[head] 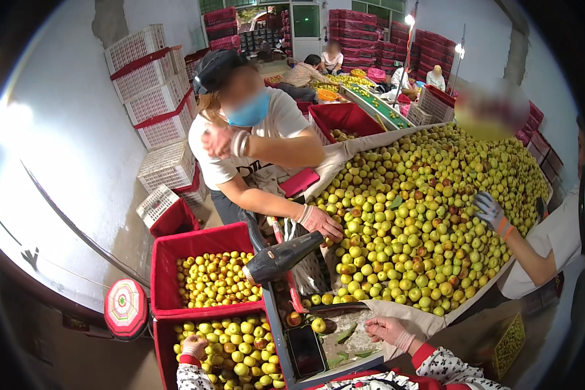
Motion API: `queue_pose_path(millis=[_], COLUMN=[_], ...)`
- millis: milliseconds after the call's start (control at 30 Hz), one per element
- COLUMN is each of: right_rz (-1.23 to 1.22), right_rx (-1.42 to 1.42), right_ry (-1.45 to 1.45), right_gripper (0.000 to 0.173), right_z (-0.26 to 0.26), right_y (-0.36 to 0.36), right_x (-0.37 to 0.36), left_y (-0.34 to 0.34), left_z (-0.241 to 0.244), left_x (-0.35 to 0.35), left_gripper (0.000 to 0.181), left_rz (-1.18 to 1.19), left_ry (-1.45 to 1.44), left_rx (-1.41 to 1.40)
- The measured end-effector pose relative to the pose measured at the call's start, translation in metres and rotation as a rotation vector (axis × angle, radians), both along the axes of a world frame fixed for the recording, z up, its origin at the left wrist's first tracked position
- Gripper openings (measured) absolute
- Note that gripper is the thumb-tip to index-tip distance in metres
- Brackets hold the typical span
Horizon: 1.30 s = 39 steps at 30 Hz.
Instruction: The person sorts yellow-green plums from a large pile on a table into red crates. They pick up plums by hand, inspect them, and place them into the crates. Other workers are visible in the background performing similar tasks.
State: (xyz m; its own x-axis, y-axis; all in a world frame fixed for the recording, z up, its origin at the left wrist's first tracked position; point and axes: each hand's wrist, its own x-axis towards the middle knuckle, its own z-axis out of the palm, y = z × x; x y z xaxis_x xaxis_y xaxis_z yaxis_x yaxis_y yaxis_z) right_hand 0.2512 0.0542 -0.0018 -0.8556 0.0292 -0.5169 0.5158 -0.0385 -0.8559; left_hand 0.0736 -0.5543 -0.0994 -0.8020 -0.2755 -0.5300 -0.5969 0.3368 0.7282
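My left hand (193, 347), in a pale thin glove, rests on the yellow-green jujubes (239, 348) filling the near red-lined crate (163, 341). Its fingers point down among the fruit, so a grip on one cannot be made out. My right hand (391, 332), gloved alike, hovers over the near tray (356, 336) beside the cloth edge, fingers bent and apart, with no fruit visible in it. Between my hands lie a dark-screened phone (306, 351), one jujube (318, 325) and loose green leaves (346, 333). A large heap of jujubes (409, 234) spreads over the cloth-lined table beyond.
A black hair dryer (282, 258) juts over the tray's far end. Behind it stands another red-lined crate (158, 273) of jujubes. A masked co-worker's gloved hand (322, 223) touches the heap at left; another person's grey glove (490, 212) touches it at right. A round stool (125, 309) stands left.
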Motion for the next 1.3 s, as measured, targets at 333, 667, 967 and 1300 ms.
queue_pose_path(millis=[333, 667, 967, 1300], right_rz=[0.194, 0.182, 0.510, 0.178], right_rx=[0.118, 0.954, 1.079, 1.463], right_ry=[0.202, 0.620, 0.572, -0.070], right_gripper=[0.028, 0.022, 0.032, 0.035], right_z=[0.027, 0.025, 0.096, 0.122], right_y=[0.009, 0.098, 0.159, 0.270], right_x=[-0.033, -0.007, -0.043, -0.175], left_y=[0.106, 0.375, 0.474, 0.506], left_z=[0.125, 0.129, 0.106, 0.073], left_x=[-0.052, 0.062, 0.024, 0.012], left_gripper=[0.019, 0.027, 0.044, 0.050], left_rz=[0.427, 0.122, -0.198, -0.609], left_ry=[0.446, -0.044, 0.279, 0.755], left_rx=[0.842, 1.498, 0.910, -0.352])
